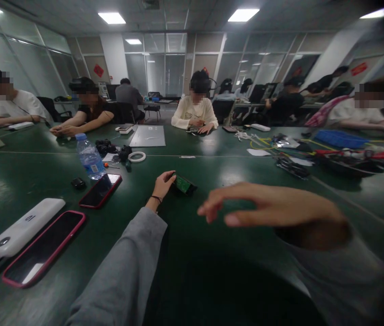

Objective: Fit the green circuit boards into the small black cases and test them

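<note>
My left hand (163,186) grips the left end of a small green circuit board in a black housing (184,184), thumb and fingers closed on its edge. The board is tilted, low over the green table or resting on it; I cannot tell which. Closer to the camera, my right hand (273,206) is raised above the table, to the right of the board and apart from it. Its thumb and fingers are spread, with nothing between them. Grey sleeves cover both forearms.
On the left lie a white power bank (25,226), two red-cased phones (45,249) and a water bottle (90,156). A tape roll (136,157) and a silver laptop-like panel (148,136) lie beyond. Cables (292,167) clutter the right. Several people sit around the table (212,271).
</note>
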